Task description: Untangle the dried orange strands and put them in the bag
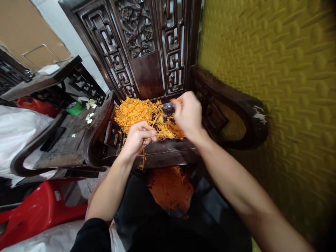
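Some orange strands point(143, 158), probably light, limp and best held by one end, hang from the pinching left hand point(138, 138) near a heap point(134, 111) on the wooden chair point(148, 75), while the right hand point(189, 113) curls closed, seemingly on a wisp point(179, 101).

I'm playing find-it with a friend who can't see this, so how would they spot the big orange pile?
Look for the dark carved wooden chair next to the bumpy yellow surface. On the left part of its seat, just past the person's left hand, sits a fluffy heap of stringy orange bits. It's bigger and fuller than the looser orange clump on its right.
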Demonstrator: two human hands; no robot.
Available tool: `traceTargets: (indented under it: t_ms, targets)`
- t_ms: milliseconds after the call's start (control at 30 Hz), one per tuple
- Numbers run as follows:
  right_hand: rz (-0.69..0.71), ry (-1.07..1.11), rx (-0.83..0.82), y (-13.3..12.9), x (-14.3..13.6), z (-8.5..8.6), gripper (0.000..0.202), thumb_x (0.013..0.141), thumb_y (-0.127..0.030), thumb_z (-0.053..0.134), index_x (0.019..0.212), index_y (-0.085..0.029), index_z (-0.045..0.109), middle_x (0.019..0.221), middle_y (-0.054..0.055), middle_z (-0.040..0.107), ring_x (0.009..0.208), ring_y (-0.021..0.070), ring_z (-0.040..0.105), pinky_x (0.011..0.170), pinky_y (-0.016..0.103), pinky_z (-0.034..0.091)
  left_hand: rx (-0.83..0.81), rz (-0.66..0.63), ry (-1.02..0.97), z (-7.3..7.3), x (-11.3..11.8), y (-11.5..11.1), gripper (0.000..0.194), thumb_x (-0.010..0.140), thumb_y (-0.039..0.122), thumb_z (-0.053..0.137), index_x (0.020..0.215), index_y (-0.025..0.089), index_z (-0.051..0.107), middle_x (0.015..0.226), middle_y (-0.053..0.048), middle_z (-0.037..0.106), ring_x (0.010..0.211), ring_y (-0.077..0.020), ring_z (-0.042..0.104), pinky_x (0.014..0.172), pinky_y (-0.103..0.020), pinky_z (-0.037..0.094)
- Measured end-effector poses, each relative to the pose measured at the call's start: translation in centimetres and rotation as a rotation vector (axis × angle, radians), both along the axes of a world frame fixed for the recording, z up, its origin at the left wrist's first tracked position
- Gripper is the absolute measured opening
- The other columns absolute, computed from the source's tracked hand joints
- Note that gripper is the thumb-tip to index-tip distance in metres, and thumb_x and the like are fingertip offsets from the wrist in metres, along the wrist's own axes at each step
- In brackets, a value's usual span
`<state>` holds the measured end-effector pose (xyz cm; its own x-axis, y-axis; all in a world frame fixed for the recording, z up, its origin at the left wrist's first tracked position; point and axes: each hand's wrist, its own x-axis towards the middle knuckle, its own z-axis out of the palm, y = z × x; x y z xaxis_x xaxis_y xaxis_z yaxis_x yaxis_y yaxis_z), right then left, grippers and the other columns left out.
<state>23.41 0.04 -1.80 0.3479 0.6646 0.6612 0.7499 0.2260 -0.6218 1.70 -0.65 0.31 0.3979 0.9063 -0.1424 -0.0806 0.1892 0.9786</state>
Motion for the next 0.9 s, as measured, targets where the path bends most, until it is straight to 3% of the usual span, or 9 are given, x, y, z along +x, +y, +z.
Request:
traceTargets:
  t_ms: [67, 133, 233, 333, 467, 600, 733, 833, 900]
  targets:
    - [-0.131, 0.091, 0.051, 0.5, 2.0, -0.2, 0.012, 0.096, -0.025, 0.055, 0.087, -0.017, 0.058, 0.091, 0.009, 0.062, 0.090, 0.0239, 0.063, 0.089, 0.043, 0.050, -0.011, -0.013, 0.029, -0.1, -0.8, 0.3, 0.025, 0.063, 0.014, 0.077, 0.067, 0.015, 0.053, 0.052, -0.004, 0.066, 0.035, -0.0040, 0.039, 0.038, -0.018, 0.019]
    - [-0.121, 0.220, 0.034, 0.7, 3.3, -0.5, 0.015, 0.094, -0.029, 0.058, 0.087, -0.017, 0.060, 0.086, 0.008, 0.063, 0.085, 0.0229, 0.066, 0.082, 0.041, 0.054, -0.015, -0.014, 0.053, -0.5, -1.5, 0.8, 0.023, 0.065, 0.015, 0.075, 0.071, 0.016, 0.053, 0.053, -0.003, 0.066, 0.037, -0.0058, 0.044, 0.038, -0.018, 0.024]
    - [0.135, 0.470, -0.113, 0.2, 3.1, -1.0, 0.017, 0.088, -0.032, 0.064, 0.086, -0.016, 0.068, 0.082, 0.007, 0.068, 0.065, 0.0180, 0.066, 0.061, 0.033, 0.054, 0.015, -0.047, 0.045, -1.2, -1.9, 1.5, 0.028, 0.071, 0.021, 0.075, 0.082, 0.019, 0.050, 0.062, -0.001, 0.069, 0.046, -0.0096, 0.055, 0.044, -0.019, 0.036]
    - [0.411, 0.676, -0.205, -0.6, 1.2, -0.6, 0.020, 0.082, -0.028, 0.068, 0.095, -0.014, 0.074, 0.082, 0.007, 0.072, 0.052, 0.0121, 0.059, 0.048, 0.027, 0.048, 0.105, -0.072, 0.063, -1.6, -1.9, 1.8, 0.035, 0.077, 0.028, 0.076, 0.088, 0.021, 0.044, 0.069, 0.001, 0.070, 0.051, -0.0097, 0.058, 0.048, -0.020, 0.039]
    - [0.665, 0.890, -0.419, -1.6, -1.3, 0.1, 0.028, 0.079, -0.037, 0.075, 0.096, -0.014, 0.075, 0.059, -0.001, 0.061, 0.040, 0.0073, 0.044, 0.036, 0.021, 0.031, 0.240, -0.064, 0.183, -1.7, -1.6, 1.6, 0.037, 0.082, 0.036, 0.075, 0.088, 0.021, 0.041, 0.074, 0.000, 0.070, 0.056, -0.0095, 0.060, 0.050, -0.019, 0.041]
    - [0.788, 0.933, -0.648, -1.7, -3.4, -0.3, 0.042, 0.072, -0.055, 0.081, 0.072, -0.017, 0.066, 0.049, -0.006, 0.047, 0.034, 0.0063, 0.039, 0.030, 0.020, 0.018, 0.307, -0.088, 0.241, -1.8, -1.1, 1.2, 0.038, 0.084, 0.040, 0.074, 0.086, 0.021, 0.041, 0.076, 0.000, 0.069, 0.061, -0.0106, 0.062, 0.056, -0.021, 0.046]
    - [0.771, 0.953, -0.602, -1.4, -4.4, -1.1, 0.043, 0.073, -0.055, 0.081, 0.091, -0.017, 0.070, 0.053, -0.005, 0.054, 0.036, 0.0077, 0.043, 0.032, 0.020, 0.023, 0.449, -0.167, 0.409, -1.8, -1.3, 1.1, 0.033, 0.083, 0.042, 0.075, 0.089, 0.019, 0.053, 0.083, -0.002, 0.070, 0.074, -0.0156, 0.066, 0.070, -0.028, 0.052]
    - [0.744, 0.789, -0.532, -1.4, -4.2, -1.0, 0.036, 0.078, -0.050, 0.076, 0.093, -0.017, 0.071, 0.059, -0.003, 0.062, 0.040, 0.0094, 0.048, 0.038, 0.022, 0.032, 0.523, -0.378, 0.517, -1.4, -2.4, 1.5, 0.037, 0.079, 0.041, 0.080, 0.104, 0.018, 0.067, 0.105, -0.007, 0.074, 0.097, -0.0226, 0.068, 0.091, -0.035, 0.053]
    - [0.724, 0.602, -0.498, -1.6, -4.0, -0.7, 0.029, 0.084, -0.045, 0.070, 0.089, -0.016, 0.072, 0.063, -0.001, 0.065, 0.044, 0.0101, 0.051, 0.045, 0.023, 0.036, 0.531, -0.358, 0.508, -1.2, -3.1, 1.8, 0.040, 0.083, 0.045, 0.074, 0.113, 0.018, 0.071, 0.114, -0.009, 0.074, 0.105, -0.0249, 0.068, 0.097, -0.037, 0.050]
